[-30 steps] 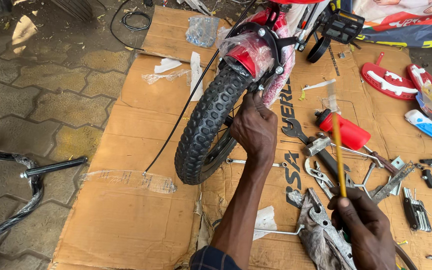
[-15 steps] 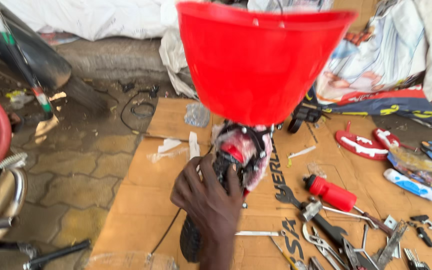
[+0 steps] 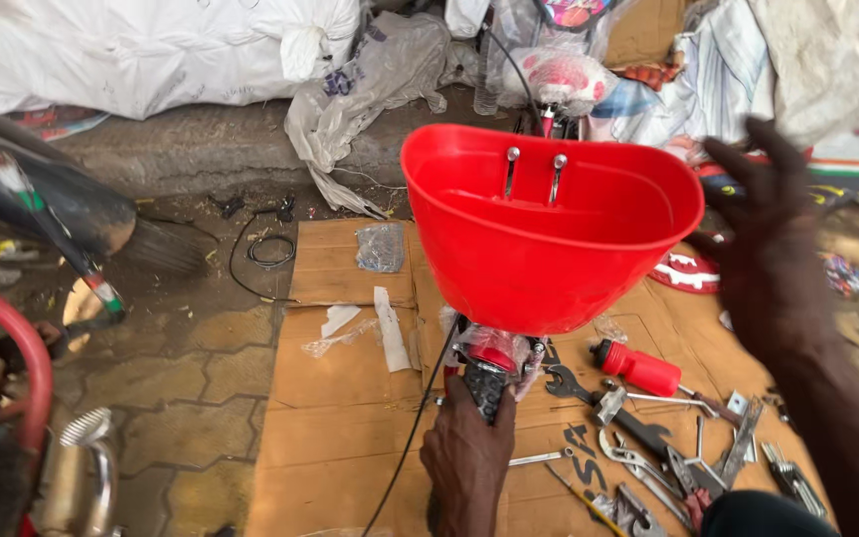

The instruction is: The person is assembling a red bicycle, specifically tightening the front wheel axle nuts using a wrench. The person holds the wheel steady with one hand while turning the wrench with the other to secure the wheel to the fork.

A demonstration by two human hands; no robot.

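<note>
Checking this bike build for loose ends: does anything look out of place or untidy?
Nothing looks broken. The red basket sits level. Plastic wrap remains around the red mudguard above the tyre under the left hand, and spanners and pliers lie scattered over the cardboard.

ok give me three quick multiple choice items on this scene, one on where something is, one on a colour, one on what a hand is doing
1. Where does the spanner lie?
A. on the cardboard sheet
B. inside the basket
C. on the paving stones

2. What colour is the basket?
A. blue
B. red
C. white

3. What is the left hand doing?
A. hanging free in the air
B. holding a hammer
C. resting on the bicycle tyre

Answers:
1 A, it lies on the cardboard sheet among the tools.
2 B, the whole plastic bowl is red.
3 C, its fingers lie over the bicycle tyre below the basket; the right hand is raised, open.
</note>
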